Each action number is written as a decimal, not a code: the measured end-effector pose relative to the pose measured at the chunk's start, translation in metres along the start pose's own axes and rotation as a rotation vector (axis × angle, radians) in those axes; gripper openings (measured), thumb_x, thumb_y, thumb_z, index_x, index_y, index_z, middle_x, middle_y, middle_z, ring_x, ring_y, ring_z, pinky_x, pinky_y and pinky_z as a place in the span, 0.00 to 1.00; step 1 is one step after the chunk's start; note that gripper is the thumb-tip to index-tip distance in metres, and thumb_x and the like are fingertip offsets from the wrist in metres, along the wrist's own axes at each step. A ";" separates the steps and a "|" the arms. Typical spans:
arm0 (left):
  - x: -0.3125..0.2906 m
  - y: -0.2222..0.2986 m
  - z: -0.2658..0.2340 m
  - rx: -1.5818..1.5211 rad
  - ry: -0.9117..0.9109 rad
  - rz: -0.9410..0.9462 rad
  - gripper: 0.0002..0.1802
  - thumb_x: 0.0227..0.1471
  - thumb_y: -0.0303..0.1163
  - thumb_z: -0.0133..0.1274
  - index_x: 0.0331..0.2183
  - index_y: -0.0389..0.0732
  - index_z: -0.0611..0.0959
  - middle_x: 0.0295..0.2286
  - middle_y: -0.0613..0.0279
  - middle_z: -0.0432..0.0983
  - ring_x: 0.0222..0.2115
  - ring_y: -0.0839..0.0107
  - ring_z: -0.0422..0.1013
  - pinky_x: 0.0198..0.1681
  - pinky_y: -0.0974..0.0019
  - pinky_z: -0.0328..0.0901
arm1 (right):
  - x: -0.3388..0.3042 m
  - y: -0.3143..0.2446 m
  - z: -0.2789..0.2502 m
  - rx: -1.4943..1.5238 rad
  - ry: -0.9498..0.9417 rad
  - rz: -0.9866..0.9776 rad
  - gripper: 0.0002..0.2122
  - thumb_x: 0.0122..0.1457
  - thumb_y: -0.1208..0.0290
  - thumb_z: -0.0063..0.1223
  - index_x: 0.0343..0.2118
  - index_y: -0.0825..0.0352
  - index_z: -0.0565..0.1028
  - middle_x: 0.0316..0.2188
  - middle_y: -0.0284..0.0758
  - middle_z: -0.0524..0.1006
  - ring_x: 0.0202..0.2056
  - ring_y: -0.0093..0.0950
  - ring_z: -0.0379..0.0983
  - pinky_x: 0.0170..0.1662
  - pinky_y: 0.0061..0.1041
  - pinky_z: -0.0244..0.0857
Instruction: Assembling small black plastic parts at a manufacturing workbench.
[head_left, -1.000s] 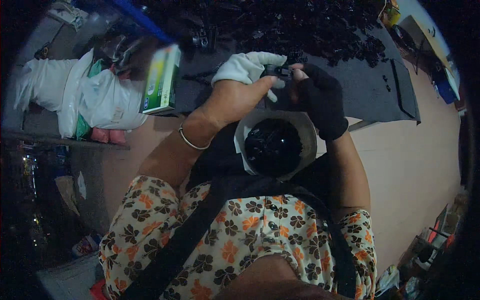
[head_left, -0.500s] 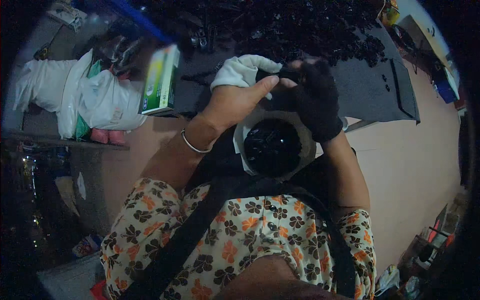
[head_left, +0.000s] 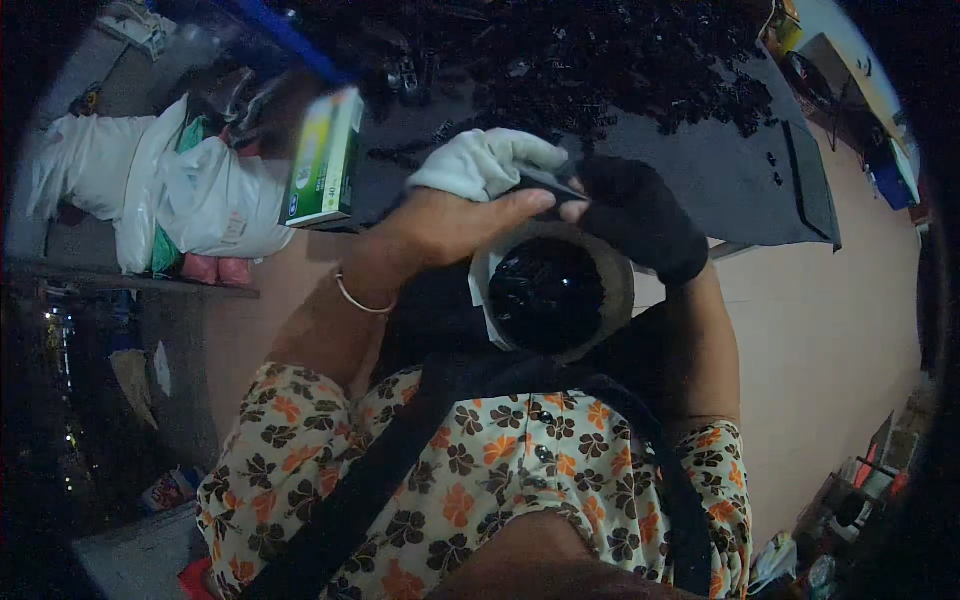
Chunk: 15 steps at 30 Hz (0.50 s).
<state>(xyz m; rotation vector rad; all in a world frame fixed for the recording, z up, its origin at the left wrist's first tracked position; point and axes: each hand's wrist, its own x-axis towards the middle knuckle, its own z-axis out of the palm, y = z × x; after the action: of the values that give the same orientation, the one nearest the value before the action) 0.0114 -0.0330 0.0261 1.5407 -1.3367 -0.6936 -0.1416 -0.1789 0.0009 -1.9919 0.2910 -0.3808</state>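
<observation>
Left hand (head_left: 450, 225) pinched white cloth (head_left: 480, 160); gloved right hand (head_left: 635, 215) gripped small dark piece (head_left: 550, 180). Risk: piece slipping into bowl (head_left: 555, 290).

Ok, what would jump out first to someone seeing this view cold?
Both hands meet at centre: the bare left hand grips a white cloth glove, touching the black-gloved right hand. Just below them sits a round pale bowl of shiny black pieces. Left of them stands a green and white cardboard box.

Dim room, pinkish floor (head_left: 830, 330), dark grey mat (head_left: 740, 180), white plastic bags (head_left: 170, 190) at left.
</observation>
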 end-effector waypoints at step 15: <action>0.074 -0.075 -0.067 1.318 0.305 -0.010 0.12 0.39 0.27 0.53 0.33 0.40 0.78 0.33 0.56 0.75 0.34 0.56 0.70 0.38 0.59 0.66 | 0.033 0.031 -0.011 -0.810 0.411 -0.266 0.13 0.44 0.70 0.56 0.35 0.64 0.75 0.35 0.42 0.73 0.36 0.43 0.71 0.38 0.36 0.66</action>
<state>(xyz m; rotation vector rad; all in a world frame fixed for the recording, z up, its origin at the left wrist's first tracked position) 0.1189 -0.0878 -0.0036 2.4877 -1.6012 0.6010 -0.1162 -0.2136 -0.0184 -2.7475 0.4933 -0.9639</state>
